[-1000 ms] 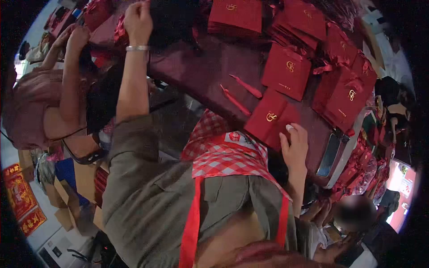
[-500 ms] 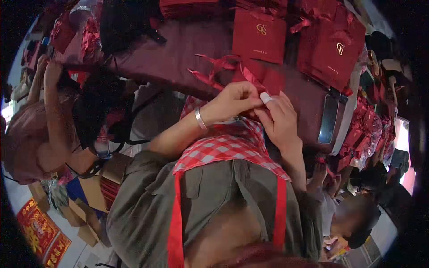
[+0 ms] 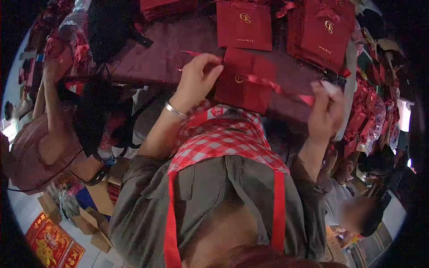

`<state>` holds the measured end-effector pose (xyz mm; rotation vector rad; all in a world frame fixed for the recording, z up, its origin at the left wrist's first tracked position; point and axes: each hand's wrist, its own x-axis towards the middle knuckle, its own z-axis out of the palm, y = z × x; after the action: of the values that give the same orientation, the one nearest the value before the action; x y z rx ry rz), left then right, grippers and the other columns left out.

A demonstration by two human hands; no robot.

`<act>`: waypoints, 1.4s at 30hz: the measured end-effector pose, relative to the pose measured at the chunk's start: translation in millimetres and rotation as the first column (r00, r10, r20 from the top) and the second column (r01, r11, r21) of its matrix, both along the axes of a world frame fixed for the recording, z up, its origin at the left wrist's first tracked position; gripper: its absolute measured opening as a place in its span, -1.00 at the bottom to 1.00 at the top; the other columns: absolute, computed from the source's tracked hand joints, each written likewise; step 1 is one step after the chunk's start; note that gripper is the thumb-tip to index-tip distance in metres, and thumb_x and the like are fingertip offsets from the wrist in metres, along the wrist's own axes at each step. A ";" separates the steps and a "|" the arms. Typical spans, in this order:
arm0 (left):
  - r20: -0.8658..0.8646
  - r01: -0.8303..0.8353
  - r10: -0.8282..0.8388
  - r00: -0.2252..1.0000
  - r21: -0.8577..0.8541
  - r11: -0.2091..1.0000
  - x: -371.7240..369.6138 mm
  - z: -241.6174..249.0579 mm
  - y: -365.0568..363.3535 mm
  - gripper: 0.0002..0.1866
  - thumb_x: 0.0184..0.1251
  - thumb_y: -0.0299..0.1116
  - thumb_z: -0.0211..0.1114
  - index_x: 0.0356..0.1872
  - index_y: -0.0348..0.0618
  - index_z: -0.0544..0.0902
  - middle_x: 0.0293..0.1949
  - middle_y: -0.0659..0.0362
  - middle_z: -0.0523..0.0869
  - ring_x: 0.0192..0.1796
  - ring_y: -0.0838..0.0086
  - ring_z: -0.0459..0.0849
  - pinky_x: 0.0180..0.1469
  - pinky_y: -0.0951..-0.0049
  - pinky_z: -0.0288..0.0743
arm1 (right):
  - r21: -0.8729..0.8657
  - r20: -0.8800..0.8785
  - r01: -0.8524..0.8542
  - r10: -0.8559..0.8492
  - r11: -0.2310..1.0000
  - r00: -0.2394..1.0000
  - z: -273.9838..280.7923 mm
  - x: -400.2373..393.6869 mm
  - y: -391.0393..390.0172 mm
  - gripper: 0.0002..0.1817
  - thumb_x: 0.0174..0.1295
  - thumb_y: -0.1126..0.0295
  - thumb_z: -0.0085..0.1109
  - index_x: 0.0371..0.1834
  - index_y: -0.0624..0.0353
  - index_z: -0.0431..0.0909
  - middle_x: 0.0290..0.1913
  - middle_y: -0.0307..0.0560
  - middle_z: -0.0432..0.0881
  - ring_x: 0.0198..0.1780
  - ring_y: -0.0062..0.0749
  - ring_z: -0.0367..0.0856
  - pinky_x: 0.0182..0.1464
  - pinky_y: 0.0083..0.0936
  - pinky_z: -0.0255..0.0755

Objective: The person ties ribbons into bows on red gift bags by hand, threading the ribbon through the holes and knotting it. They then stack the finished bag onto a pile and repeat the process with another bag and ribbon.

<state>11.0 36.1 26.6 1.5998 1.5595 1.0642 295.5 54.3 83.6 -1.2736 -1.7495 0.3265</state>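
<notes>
A dark red paper bag (image 3: 243, 96) with a gold monogram lies on the table just before me. A shiny red ribbon (image 3: 272, 85) runs across it to the right. At the bag's left edge my left hand (image 3: 196, 78), with a silver bangle at the wrist, has its fingers curled in on the ribbon, whose tails stick out to the left. My right hand (image 3: 328, 109) is off to the right of the bag and blurred; a white cover sits on one finger. The ribbon's right end reaches its fingertips, closed on it as far as I can see.
Another red bag (image 3: 245, 29) lies just beyond, and a stack of such bags (image 3: 326, 33) stands at the right. A dark red cloth covers the table (image 3: 165, 49). Other people sit at left and right; a person's arm (image 3: 53, 102) shows at the left.
My hands were together over the ribbon; now they are wide apart, left hand to the left and right hand to the right. The ribbon is stretched out rightward, and the bag is uncovered.
</notes>
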 end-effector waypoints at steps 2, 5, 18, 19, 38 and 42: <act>0.007 -0.022 0.022 1.000 -0.050 0.999 -0.1 -2.1 4.0 -0.78 0.23 -0.44 0.28 -0.14 -0.31 0.56 -0.31 0.13 0.66 -0.20 0.53 0.61 -0.12 0.50 0.49 | 0.106 0.171 -0.205 0.185 0.973 0.968 -14.0 -27.1 10.6 -0.88 0.11 0.58 0.23 -0.29 0.29 0.54 -0.32 0.00 0.63 -0.27 -0.25 0.64 -0.18 -0.44 0.51; 0.033 0.020 -0.017 0.999 -0.094 0.995 -4.7 -25.0 14.4 -0.69 0.24 -0.42 0.28 -0.02 -0.30 0.53 -0.22 0.13 0.67 -0.16 0.53 0.61 -0.09 0.52 0.49 | -0.069 0.026 -0.344 0.346 0.937 0.938 -66.2 -60.6 19.7 -0.87 0.18 0.42 0.20 -0.26 0.23 0.54 -0.28 0.08 0.62 -0.25 -0.04 0.63 -0.23 -0.35 0.50; 0.639 0.275 0.011 0.769 -0.347 0.897 7.2 -35.3 30.0 -0.78 0.22 -0.56 0.26 -0.10 -0.27 0.57 -0.22 0.27 0.64 -0.20 0.64 0.57 -0.13 0.62 0.48 | -0.102 -0.063 -0.327 0.322 0.939 0.945 -91.3 -90.3 26.7 -0.85 0.18 0.43 0.21 -0.24 0.28 0.55 -0.29 0.08 0.64 -0.23 -0.11 0.65 -0.18 -0.38 0.50; 0.681 0.222 0.087 0.727 -0.353 0.909 7.5 -36.9 28.8 -0.82 0.21 -0.58 0.27 -0.15 -0.26 0.59 -0.30 0.32 0.63 -0.29 0.68 0.56 -0.20 0.66 0.47 | -0.114 -0.060 -0.331 0.326 0.937 0.943 -89.7 -90.5 26.7 -0.84 0.18 0.43 0.20 -0.24 0.28 0.55 -0.29 0.08 0.64 -0.22 -0.11 0.65 -0.18 -0.38 0.50; 0.620 0.253 0.020 0.785 -0.350 0.902 3.6 -34.8 27.3 -0.80 0.25 -0.55 0.24 -0.10 -0.29 0.60 -0.19 0.28 0.65 -0.16 0.65 0.56 -0.05 0.62 0.44 | -0.178 0.053 -0.305 0.318 0.936 0.946 -77.9 -100.6 33.1 -0.86 0.22 0.37 0.13 -0.29 0.23 0.52 -0.34 0.05 0.62 -0.29 -0.05 0.61 -0.28 -0.30 0.47; 0.621 0.266 -0.042 0.782 -0.273 0.924 5.7 -36.3 27.9 -0.80 0.24 -0.52 0.25 -0.12 -0.31 0.61 -0.26 0.32 0.66 -0.24 0.70 0.54 -0.16 0.65 0.44 | -0.129 0.078 -0.315 0.326 0.940 0.942 -74.6 -105.4 33.3 -0.86 0.23 0.37 0.11 -0.29 0.23 0.51 -0.35 0.06 0.61 -0.29 -0.04 0.61 -0.28 -0.27 0.47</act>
<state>16.8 64.0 -9.7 0.9800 1.0709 1.0055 190.1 87.6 9.0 -1.0956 -2.0518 0.5674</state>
